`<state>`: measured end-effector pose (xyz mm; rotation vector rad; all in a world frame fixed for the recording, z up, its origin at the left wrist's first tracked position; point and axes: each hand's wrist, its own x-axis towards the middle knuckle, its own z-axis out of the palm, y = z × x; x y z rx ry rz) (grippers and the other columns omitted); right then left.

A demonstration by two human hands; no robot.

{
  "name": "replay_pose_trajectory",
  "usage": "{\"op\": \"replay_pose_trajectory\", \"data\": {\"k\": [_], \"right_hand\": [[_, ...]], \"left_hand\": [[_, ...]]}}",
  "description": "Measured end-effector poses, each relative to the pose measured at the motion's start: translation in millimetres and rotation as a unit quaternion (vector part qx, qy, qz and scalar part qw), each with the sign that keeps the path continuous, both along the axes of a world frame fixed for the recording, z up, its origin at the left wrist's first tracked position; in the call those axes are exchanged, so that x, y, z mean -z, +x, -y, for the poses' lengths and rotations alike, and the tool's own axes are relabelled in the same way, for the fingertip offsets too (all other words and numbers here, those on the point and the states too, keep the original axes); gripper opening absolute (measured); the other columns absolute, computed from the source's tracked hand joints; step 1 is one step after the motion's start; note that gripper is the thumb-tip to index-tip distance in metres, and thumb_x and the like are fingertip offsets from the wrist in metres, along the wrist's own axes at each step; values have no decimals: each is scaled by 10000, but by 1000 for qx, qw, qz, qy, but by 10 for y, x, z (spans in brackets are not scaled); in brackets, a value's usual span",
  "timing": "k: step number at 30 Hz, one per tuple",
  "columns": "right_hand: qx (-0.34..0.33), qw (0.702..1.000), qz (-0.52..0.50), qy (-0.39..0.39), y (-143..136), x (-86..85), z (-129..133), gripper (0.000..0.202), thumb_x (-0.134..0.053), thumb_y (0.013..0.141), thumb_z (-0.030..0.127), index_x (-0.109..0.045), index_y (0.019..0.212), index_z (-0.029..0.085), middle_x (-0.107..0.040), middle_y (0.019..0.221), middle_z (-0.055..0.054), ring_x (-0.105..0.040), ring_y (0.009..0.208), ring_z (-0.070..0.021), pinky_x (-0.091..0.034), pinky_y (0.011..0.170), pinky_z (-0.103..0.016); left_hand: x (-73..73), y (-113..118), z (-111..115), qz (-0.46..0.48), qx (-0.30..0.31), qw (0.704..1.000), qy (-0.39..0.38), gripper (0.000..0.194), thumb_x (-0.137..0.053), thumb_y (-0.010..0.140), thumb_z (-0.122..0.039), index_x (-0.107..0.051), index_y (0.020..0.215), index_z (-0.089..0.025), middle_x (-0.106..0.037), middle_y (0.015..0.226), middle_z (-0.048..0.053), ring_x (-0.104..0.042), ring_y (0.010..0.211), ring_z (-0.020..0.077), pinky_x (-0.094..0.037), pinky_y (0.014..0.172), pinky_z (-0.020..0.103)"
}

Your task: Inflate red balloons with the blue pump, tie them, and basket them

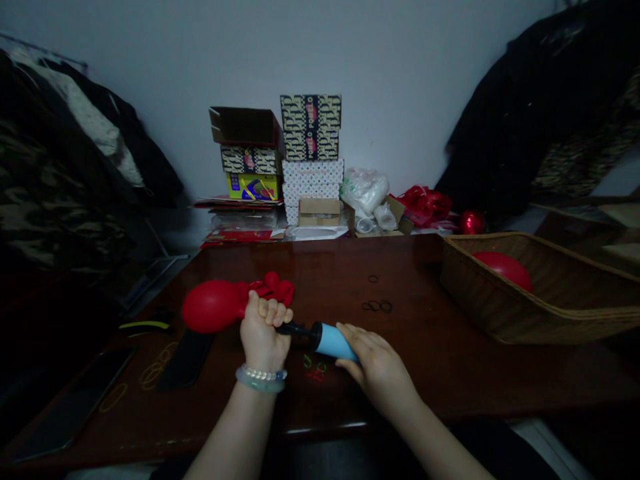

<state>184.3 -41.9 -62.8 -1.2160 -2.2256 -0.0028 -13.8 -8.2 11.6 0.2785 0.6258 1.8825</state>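
My left hand (265, 327), with beads and a bangle at the wrist, is closed around the neck of a partly inflated red balloon (214, 307). The balloon bulges out to the left of the fist. A black stem runs from this fist to the light blue balloon pump (336, 341). The join between stem and balloon is hidden inside my fingers. My right hand (377, 367) is wrapped around the blue pump barrel, which tilts down to the right. Limp red balloons (280, 291) lie just behind my left hand. Small coloured rubber bands (315, 370) lie below the pump.
A wicker basket (500, 320) with a red balloon (505, 269) inside stands at the right. Black bands (379, 306) lie mid-table. A phone (75, 400), a dark flat object (186, 360) and yellowish bands (153, 375) are at the left. Boxes (313, 183) are stacked behind.
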Motion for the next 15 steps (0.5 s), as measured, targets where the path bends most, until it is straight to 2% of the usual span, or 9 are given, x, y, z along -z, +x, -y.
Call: {"op": "replay_pose_trajectory", "data": {"k": [9, 15], "right_hand": [[7, 1000, 4, 2, 195, -113, -33, 541, -673, 825, 207, -512, 1341, 211, -626, 1298, -93, -600, 1170, -252, -475, 1021, -456], [38, 998, -7, 43, 184, -13, -9, 472, -603, 853, 169, -525, 1318, 177, -647, 1253, -117, -614, 1130, -269, -495, 978, -472]], "left_hand": [[-68, -371, -58, 38, -13, 999, 24, 491, -445, 958, -299, -259, 517, -191, -263, 373, -73, -278, 313, 64, -301, 393, 222], [-6, -263, -49, 47, -18, 999, 15, 478, -434, 961, -277, -248, 530, -191, -261, 377, -77, -273, 313, 59, -291, 395, 216]]}}
